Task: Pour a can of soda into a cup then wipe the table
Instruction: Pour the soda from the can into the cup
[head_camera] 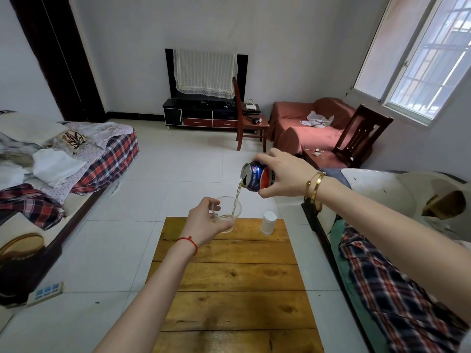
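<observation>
The right hand (285, 174) grips a blue and red soda can (257, 176), fingers over the top side and thumb underneath, wrapped closed around the body. The can is tipped with its opening facing left and down, held above the far end of the wooden table (229, 284). A thin pale stream (237, 197) runs from the opening into a clear plastic cup (228, 214). The left hand (205, 222) holds the cup, fingers curled around its left side and thumb along the lower wall; the cup is at the table's far edge, and whether its base touches the boards cannot be told. A shallow layer of pale liquid lies in the cup's bottom. A small white container (268, 222) stands upright on the table's far right corner, right of the cup and apart from it. A red string (188, 243) circles the left wrist; gold bracelets (314, 186) sit on the right wrist. The table's near boards show a darker patch (224, 338).
</observation>
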### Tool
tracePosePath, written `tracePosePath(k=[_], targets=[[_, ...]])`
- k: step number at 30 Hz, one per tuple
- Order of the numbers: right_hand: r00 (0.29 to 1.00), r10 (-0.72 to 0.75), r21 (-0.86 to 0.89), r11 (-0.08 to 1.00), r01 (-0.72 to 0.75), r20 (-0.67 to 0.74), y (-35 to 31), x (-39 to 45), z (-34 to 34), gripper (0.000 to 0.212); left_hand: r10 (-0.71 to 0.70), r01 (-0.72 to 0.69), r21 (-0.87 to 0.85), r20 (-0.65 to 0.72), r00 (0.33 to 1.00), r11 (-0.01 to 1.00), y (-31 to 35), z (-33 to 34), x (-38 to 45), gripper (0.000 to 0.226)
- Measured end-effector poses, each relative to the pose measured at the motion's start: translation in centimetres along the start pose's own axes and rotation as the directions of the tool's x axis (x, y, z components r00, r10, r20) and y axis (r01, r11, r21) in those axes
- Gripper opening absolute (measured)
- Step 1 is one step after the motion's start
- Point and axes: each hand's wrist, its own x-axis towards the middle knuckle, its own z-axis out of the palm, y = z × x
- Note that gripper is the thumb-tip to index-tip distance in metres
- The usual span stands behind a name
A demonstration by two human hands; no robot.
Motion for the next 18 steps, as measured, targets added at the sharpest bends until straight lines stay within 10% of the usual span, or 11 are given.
tracePosePath(k=[18], targets=[[1.0,0.005,-0.011,1.0,-0.005,0.0,0.59,-0.18,0.5,0.068,-0.015,0.015,0.013,0.01,1.0,1.0,-0.15,0.73,0.11,0.07]])
